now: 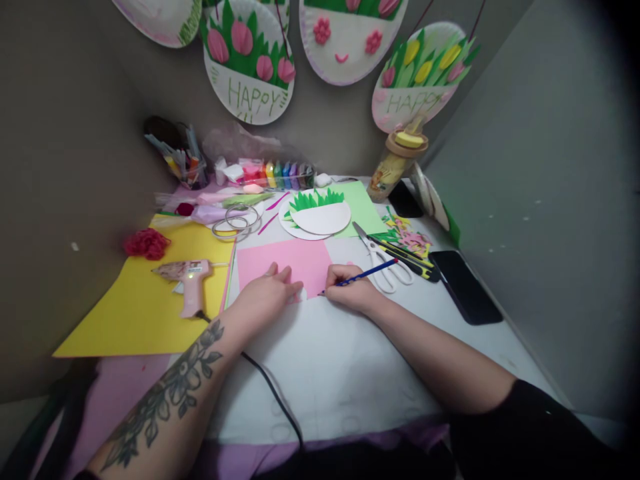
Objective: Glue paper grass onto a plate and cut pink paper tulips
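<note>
A blue pencil (367,272) is gripped in my right hand (347,288), its tip low at the near edge of a pink paper sheet (285,257). My left hand (270,292) lies flat on that sheet with the fingers spread. A small pale piece (303,295) shows by its fingertips; its exact shape is unclear. Behind the pink sheet sits a paper plate (320,219) with green paper grass (313,200) tucked behind its white front. White-handled scissors (383,267) rest just right of my right hand.
Left, a pink glue gun (193,287) lies on yellow paper (125,320), its black cord (275,390) trailing toward me. Cutters (405,257), a phone (465,287) and a tumbler (395,167) stand or lie right. Clay packs (280,175) line the back; decorated plates (250,67) hang above.
</note>
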The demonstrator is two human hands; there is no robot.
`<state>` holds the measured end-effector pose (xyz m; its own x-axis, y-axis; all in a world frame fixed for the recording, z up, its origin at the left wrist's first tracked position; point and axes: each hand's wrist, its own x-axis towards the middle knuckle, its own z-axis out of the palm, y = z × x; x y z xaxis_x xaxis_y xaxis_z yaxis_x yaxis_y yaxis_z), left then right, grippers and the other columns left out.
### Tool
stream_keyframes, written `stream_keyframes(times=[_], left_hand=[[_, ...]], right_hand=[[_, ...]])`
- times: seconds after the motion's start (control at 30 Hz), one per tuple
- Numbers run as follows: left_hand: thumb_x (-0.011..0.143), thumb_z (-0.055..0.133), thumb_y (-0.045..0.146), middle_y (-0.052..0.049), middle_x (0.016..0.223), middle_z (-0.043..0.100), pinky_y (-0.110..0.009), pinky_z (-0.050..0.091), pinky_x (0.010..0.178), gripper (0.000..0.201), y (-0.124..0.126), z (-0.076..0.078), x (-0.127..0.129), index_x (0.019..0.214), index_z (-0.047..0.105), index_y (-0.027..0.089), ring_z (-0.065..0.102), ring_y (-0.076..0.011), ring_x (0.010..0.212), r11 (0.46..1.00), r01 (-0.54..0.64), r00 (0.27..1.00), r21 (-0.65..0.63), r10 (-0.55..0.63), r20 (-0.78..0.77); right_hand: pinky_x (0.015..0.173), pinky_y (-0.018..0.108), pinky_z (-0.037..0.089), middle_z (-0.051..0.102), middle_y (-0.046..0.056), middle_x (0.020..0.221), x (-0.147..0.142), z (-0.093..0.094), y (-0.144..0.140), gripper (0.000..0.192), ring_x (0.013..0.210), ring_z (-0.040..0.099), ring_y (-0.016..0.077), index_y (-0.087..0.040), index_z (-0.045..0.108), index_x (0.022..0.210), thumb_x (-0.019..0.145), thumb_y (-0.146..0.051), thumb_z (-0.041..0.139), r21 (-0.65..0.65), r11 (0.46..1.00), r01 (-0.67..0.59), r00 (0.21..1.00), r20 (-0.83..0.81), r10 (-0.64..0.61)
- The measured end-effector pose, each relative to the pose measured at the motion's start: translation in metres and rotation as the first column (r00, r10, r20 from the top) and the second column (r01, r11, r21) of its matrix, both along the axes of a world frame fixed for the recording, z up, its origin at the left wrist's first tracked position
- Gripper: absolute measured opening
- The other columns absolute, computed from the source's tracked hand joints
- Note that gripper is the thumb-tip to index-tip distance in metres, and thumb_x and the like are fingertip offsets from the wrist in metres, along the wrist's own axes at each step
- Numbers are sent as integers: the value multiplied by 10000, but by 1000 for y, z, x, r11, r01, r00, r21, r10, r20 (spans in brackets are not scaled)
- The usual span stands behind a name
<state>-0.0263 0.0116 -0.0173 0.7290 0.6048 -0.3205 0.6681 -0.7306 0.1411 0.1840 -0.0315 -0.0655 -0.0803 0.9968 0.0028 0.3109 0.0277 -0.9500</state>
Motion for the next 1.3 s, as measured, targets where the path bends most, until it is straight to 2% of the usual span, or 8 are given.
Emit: stream_keyframes(times=[0.27,0.43,0.57,0.73,0.8,1.03,1.17,1.3], left_hand=[[865,378,112,-127,1284,528,-421,463,914,466,0,-1,0,1269,565,252,452,-338,1228,1000,1,1000,1,-1,8],[859,385,98,-133,1295,525,-402,469,900,468,-1,2,1,1260,569,253,453,-327,1233,1000,-8,1000,-2,8,1],[863,381,92,-129,1295,529,-401,452,922,462,-3,4,2,1255,572,247,450,-323,1247,1000,-10,1000,9,10,-2],[864,379,89,-127,1292,528,-402,451,920,459,-3,6,2,1254,573,236,449,-335,1250,1000,-17,1000,-3,17,-10],[870,377,94,-133,1296,522,-405,456,915,453,-3,6,2,1252,573,237,450,-335,1248,1000,-14,1000,-3,14,-6],[862,392,97,-128,1302,512,-396,463,911,461,-2,2,1,1258,565,254,455,-316,1238,1000,3,1000,9,-3,-8],[862,382,100,-120,1299,516,-391,466,901,465,-2,3,1,1266,564,244,448,-334,1241,1000,-1,1000,8,1,-7],[857,389,93,-121,1302,517,-401,462,913,466,-3,5,2,1260,568,244,443,-337,1248,1000,-5,1000,7,5,-11]], right_hand=[[510,223,330,544,-42,533,-2,0,0,89,522,470,110,-184,527,547,608,-139,573,13,999,-34,999,17,33],[518,228,336,528,-47,520,1,-3,1,120,524,465,115,-190,506,544,611,-156,598,22,998,65,998,-9,-65],[588,242,378,596,-38,581,-2,-3,1,74,569,514,127,-195,568,595,645,-182,621,18,996,84,994,67,-85],[781,300,404,633,-45,618,-5,-1,0,65,606,555,130,-200,596,614,668,-184,628,18,997,76,985,153,-78],[804,308,403,634,-45,618,-6,0,0,66,606,555,131,-200,599,614,671,-182,626,28,998,65,984,167,-68],[606,242,395,621,-33,621,-5,-3,2,48,598,536,133,-198,601,628,671,-192,620,32,996,81,988,132,-84],[595,240,391,620,-31,624,-5,-3,2,53,601,534,133,-199,598,623,671,-188,619,32,998,63,989,134,-67],[590,237,386,619,-31,622,-6,-4,2,64,603,533,131,-199,588,617,674,-188,616,46,994,99,986,130,-104]])
